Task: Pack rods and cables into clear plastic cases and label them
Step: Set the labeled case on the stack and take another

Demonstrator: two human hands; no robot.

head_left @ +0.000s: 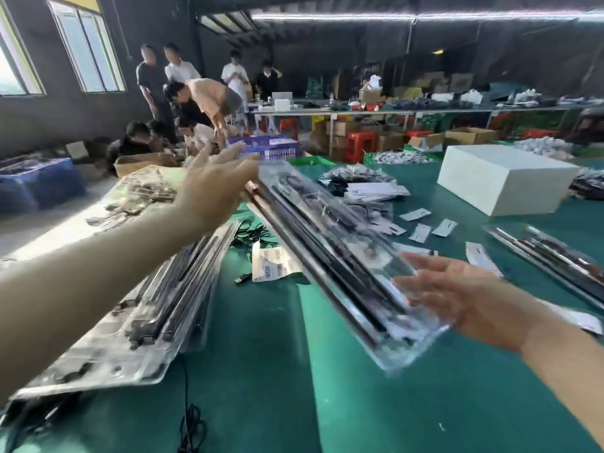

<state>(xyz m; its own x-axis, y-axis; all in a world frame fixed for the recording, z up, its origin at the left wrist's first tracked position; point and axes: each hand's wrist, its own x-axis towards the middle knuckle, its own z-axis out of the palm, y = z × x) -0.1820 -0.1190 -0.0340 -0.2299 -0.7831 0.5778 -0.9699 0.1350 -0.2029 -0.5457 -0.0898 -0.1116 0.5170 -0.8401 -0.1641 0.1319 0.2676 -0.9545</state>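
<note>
The left forearm (81, 266) crosses the lower left of the view, nearest the camera, and reaches away to the left hand (217, 184), which meets the far end of a long clear plastic case (330, 250) held up above the green table (294, 403). Its fingers are stretched out and nearly straight along that far end, so it looks to be steadying the case by pressing, not clasping; whether the thumb hooks underneath cannot be told. The right hand (454, 299) is at the near end, palm up, fingers spread wide and relaxed, cradling the case from below and beside its near right corner. The case already carries dark rods (327, 256) laid lengthwise, with a copper-coloured one along its left edge, and its long axis runs from far left to near right, tilted down toward the right hand. So the case spans between the two hands, the right hand being the nearer to the camera. To the left, just beside and below it, lies a stack of filled cases (137, 315) on roughly the opposite diagonal, and a barcode label sheet (277, 266) rests on the table under the lifted case. Setting it on the stack would likely call for swinging the near end leftward.
</note>
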